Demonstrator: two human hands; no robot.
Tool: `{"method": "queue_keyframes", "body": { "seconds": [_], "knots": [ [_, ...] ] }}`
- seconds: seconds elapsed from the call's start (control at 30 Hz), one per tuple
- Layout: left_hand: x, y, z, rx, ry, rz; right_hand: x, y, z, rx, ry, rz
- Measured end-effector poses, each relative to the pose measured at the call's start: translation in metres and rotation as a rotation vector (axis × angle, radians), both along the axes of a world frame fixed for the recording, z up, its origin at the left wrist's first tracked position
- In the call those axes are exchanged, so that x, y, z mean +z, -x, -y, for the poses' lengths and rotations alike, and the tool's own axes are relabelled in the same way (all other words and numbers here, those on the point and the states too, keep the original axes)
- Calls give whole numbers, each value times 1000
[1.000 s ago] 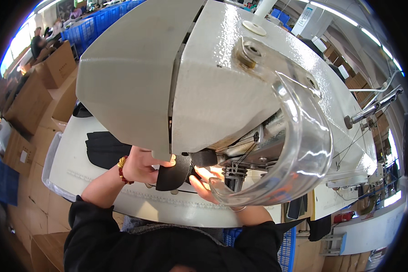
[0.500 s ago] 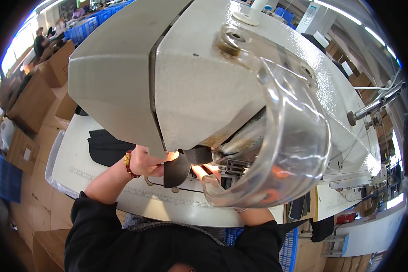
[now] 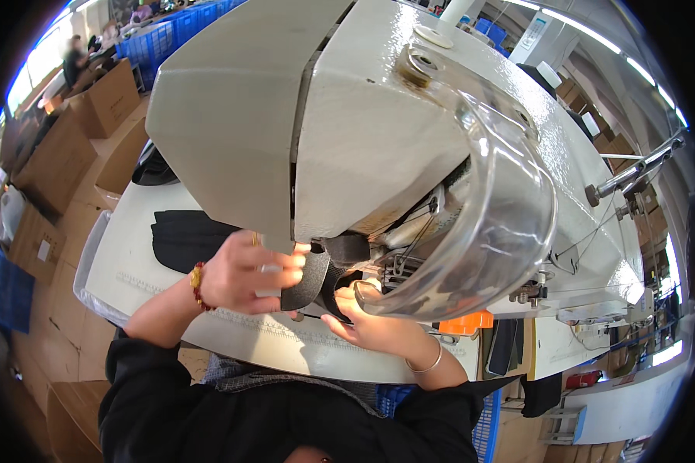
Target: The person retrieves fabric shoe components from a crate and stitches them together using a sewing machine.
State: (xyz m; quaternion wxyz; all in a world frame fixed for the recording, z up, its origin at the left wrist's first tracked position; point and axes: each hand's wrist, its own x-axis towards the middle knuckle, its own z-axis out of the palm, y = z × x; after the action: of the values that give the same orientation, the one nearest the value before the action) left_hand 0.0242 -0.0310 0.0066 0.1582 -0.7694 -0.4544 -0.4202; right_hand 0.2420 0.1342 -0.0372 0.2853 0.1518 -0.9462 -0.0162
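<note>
A dark grey curved piece of material (image 3: 306, 282) stands under the head of a pale sewing machine (image 3: 378, 139). At its left edge, my left hand (image 3: 239, 274) has bent, partly blurred fingers around it. My right hand (image 3: 374, 328) comes from the right, below the clear plastic guard (image 3: 513, 224), its thumb and fingers closed on a black curved edge that seems to belong to the same piece. The needle area is partly hidden by the machine head and guard. Left of my left hand lies a stack of black cut pieces (image 3: 185, 238).
The white machine table (image 3: 139, 255) carries a printed ruler strip along its front. An orange object (image 3: 467, 322) sits right of my right hand. Cardboard boxes (image 3: 58, 166) and blue crates (image 3: 147, 50) stand at the left; a metal rod (image 3: 633, 174) juts at the right.
My right hand has come out from behind the guard toward me. My left hand has opened up slightly at the piece's edge. The view has shifted, so the machine appears farther right.
</note>
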Motion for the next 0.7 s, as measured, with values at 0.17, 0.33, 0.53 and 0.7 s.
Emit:
{"method": "queue_keyframes", "body": {
  "seconds": [0.17, 0.33, 0.53, 0.7],
  "knots": [
    [-14, -23, 17, 67, 11, -173, 31, -1, 3, -73, 727, 802],
    [-14, -24, 11, 82, -31, -191, 38, -3, 5, -8, 1181, 961],
    [2, -22, 7, 35, -23, -126, 28, -4, -10, -66, 681, 734],
    [-3, -17, -3, 58, -68, -147, 0, 4, -23, -117, 429, 1074]
  ]
}}
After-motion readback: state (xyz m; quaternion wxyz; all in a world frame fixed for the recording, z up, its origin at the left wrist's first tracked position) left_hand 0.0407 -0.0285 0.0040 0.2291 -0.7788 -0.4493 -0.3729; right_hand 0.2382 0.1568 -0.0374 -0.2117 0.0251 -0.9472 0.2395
